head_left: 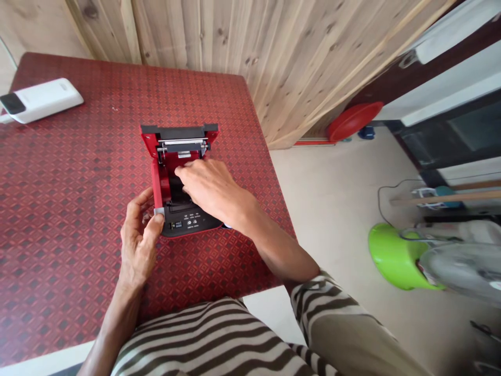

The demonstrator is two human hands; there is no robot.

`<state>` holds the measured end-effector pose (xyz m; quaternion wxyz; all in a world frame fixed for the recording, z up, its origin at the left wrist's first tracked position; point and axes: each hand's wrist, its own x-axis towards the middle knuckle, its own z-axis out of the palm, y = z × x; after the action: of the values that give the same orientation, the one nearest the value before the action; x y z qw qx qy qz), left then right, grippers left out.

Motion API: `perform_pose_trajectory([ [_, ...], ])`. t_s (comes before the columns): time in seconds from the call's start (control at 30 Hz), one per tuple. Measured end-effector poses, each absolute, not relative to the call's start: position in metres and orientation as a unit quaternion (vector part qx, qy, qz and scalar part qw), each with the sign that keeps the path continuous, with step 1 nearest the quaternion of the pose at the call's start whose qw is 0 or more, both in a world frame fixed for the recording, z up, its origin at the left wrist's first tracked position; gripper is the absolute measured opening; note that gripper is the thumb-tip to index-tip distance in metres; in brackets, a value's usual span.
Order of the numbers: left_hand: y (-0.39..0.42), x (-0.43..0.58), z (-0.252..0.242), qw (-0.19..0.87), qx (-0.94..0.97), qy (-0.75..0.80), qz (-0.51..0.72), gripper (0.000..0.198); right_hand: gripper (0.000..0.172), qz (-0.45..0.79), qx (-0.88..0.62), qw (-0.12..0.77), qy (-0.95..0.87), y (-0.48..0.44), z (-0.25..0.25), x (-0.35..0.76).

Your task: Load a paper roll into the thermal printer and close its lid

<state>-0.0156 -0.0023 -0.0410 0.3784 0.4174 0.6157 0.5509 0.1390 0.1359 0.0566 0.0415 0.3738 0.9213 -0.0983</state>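
A small red and black printer point(178, 222) sits on a red patterned table point(78, 209) with its lid point(179, 134) flipped open toward the wall. My left hand point(139, 240) grips the printer's front left corner, thumb pressed on a small grey tab. My right hand point(207, 188) reaches over the printer from the right, fingers curled down into the open paper bay; what the fingertips touch is hidden.
A white power bank point(41, 99) lies at the table's far left. A wooden plank wall point(235, 36) backs the table. On the floor to the right are a red basin point(352, 120), a green plastic object point(395, 258) and a fan point(462, 266).
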Motion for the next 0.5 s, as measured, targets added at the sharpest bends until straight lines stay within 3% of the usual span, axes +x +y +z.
perform_pose_trajectory([
  [0.33,0.003,-0.018,-0.02,0.39,0.406,0.632,0.532,0.058,0.023,-0.253,0.276,-0.024,0.927,0.113,0.061,0.175],
  [0.5,0.008,-0.029,-0.022,0.371,0.428,0.63,0.532,0.053,0.011,-0.332,0.275,-0.107,0.896,0.123,0.047,0.179],
])
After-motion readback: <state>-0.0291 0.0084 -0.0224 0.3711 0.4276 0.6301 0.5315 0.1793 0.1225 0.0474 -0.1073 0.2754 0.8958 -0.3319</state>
